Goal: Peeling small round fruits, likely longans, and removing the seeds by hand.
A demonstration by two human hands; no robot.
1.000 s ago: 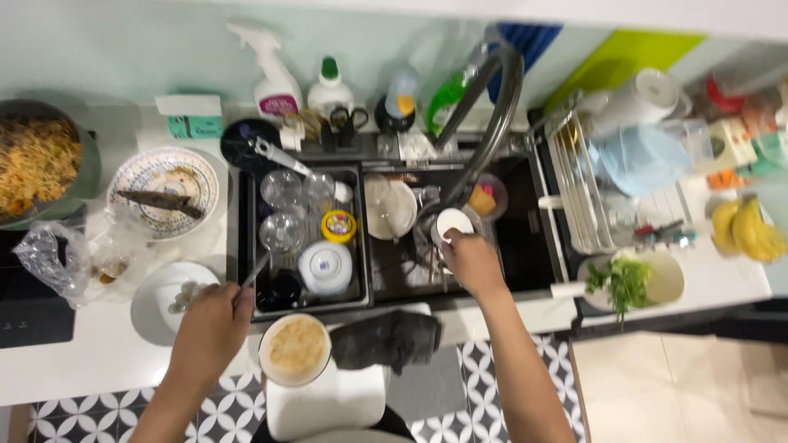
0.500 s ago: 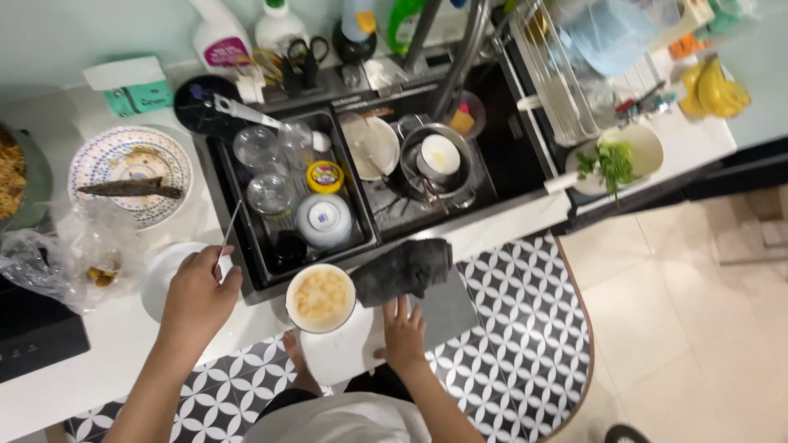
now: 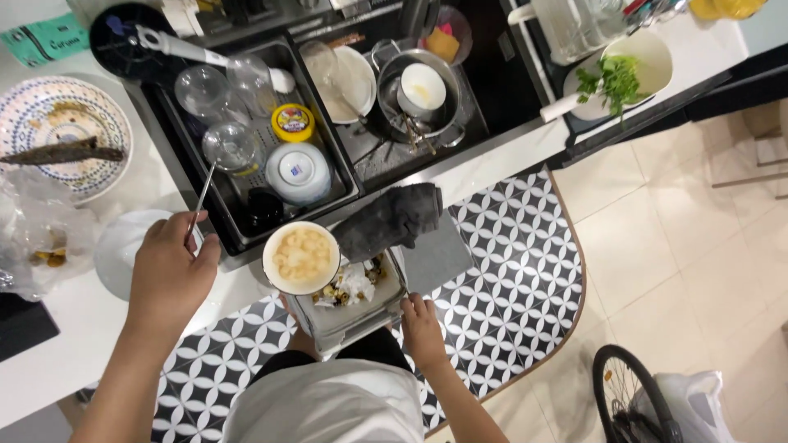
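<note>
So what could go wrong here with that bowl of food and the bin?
The bowl of food sits at the counter's edge, partly over the open bin, so a nudge might tip it in. The left hand holds a long metal utensil reaching toward the glasses in the sink rack; it could knock one. The right hand grips the bin's rim near scraps and may get messy.

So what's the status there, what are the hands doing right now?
Left hand grips thin metal utensil over white counter. Right hand on open waste bin full of scraps. Round white bowl of beige food beside it.
</note>
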